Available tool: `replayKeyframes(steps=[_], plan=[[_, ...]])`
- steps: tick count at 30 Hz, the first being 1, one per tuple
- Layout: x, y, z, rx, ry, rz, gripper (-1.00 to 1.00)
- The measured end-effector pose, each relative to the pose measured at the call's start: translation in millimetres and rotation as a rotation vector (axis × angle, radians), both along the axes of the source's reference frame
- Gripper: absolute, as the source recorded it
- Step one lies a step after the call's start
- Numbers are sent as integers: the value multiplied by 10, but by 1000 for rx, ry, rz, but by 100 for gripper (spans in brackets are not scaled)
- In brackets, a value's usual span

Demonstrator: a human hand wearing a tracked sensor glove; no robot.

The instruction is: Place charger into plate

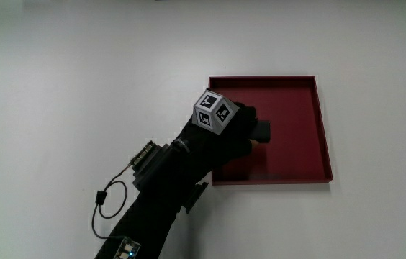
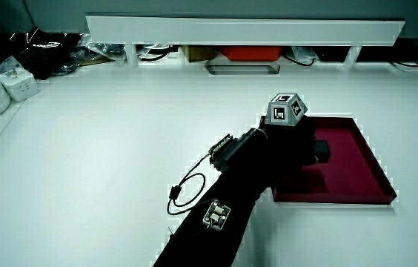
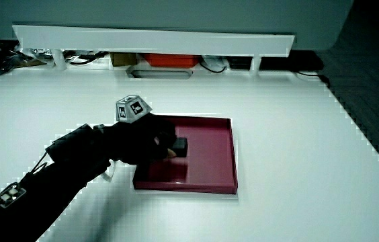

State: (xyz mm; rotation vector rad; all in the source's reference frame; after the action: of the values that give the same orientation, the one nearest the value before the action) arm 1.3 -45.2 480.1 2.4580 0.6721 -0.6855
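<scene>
Charger point(image 1: 263, 131), a small black block, pinched at the fingertips of the hand point(image 1: 226, 133) over the red square plate point(image 1: 311, 122); in a side view point(image 3: 179, 145) it sits low over the plate floor, contact not discernible.

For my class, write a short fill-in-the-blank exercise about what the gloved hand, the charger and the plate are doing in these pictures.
1. The hand holds a small black ____.
2. The charger is over the dark red ____.
3. The plate is ____ in shape.
4. A patterned ____ sits on the back of the hand.

Missing words: charger; plate; square; cube
</scene>
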Motion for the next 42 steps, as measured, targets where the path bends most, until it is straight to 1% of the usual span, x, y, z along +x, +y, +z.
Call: replayKeyframes(steps=[1, 2, 3, 6, 8, 10, 11, 12, 13, 15, 17, 22, 23, 24, 29, 30, 31, 32, 36, 39, 40, 42], plan=[[15, 17, 18, -8, -20, 3, 0], [23, 31, 62, -9, -23, 9, 0], [30, 38, 127, -30, -26, 12, 0], [48, 64, 201, -42, -47, 20, 0], [34, 73, 285, -75, -37, 6, 0], [34, 83, 321, -82, -63, 10, 0], [36, 88, 356, -97, -65, 14, 0], [28, 89, 386, -108, -50, 4, 0], [22, 89, 363, -114, -56, -7, 0], [35, 85, 362, -115, -64, -5, 0], [44, 92, 383, -104, -65, 1, 0], [45, 113, 396, -105, -70, -3, -20], [45, 116, 409, -95, -67, -2, -24], [43, 121, 399, -103, -69, -3, -28], [40, 132, 396, -98, -66, -10, -48], [40, 133, 407, -110, -70, -8, -52], [39, 130, 426, -98, -59, -2, -56], [34, 131, 421, -103, -63, -13, -60], [30, 141, 423, -128, -74, -11, -76], [-22, 135, 347, -122, -58, -27, -88], [-46, 125, 313, -107, -48, -24, -92], [-115, 103, 331, -94, 1, -20, -100]])
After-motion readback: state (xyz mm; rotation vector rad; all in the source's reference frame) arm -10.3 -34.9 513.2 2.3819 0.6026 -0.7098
